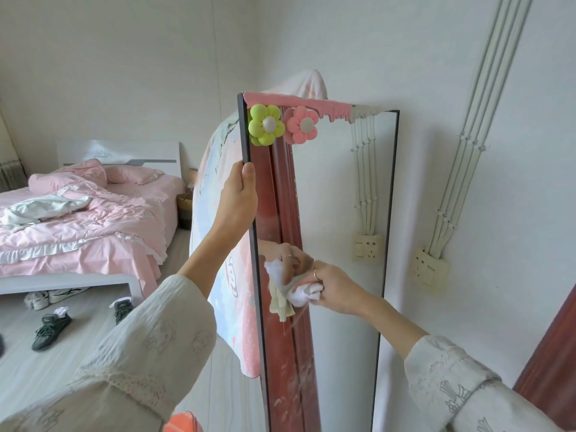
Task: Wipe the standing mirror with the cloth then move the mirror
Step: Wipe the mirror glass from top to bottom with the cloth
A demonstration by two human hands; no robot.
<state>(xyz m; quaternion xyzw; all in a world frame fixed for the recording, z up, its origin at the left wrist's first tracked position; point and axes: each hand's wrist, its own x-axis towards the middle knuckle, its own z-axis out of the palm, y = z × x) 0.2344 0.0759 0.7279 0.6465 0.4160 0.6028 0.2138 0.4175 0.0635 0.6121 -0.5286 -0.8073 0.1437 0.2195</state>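
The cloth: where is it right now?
In the head view, the white cloth is bunched in the right hand, pressed on the mirror glass at mid-height, near its left edge.

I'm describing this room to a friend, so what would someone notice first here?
Probably the tall standing mirror in the middle, with a green flower and a pink flower stuck at its top. The left hand grips its left edge while the right hand presses a white cloth to the glass. At left, an unmade pink bed stands out.
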